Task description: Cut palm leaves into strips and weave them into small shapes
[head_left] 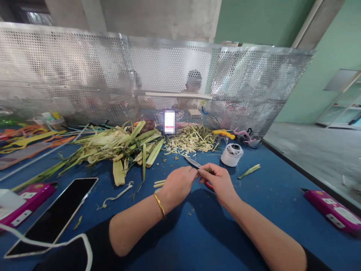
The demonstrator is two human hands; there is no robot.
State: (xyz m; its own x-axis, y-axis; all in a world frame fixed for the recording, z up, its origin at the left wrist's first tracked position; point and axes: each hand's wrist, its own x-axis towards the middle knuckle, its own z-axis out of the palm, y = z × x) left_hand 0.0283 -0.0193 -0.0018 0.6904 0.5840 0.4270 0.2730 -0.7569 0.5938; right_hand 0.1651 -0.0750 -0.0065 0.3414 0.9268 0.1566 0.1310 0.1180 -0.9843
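Over the blue table, my two hands meet at the centre. My right hand (216, 180) is closed around scissors (193, 162), whose blades point away to the upper left and whose red handle shows under the palm. A small greenish-brown scrap of plant (208, 170) shows by its fingers. My left hand (179, 184), with a gold bangle at the wrist, is closed with its fingertips against the right fingers; what it pinches is hidden. Pale cut strips (159, 183) lie beside the left hand. Beyond the right hand stands a spool of white thread (231, 155).
A heap of corn-husk-like leaves (113, 146) lies left, with a pile of pale cut pieces (191, 140) behind my hands. A phone (56, 214), magenta power strips (334, 210) on both sides and a white cable (42, 244) lie nearer. A perforated screen (169, 64) closes the back.
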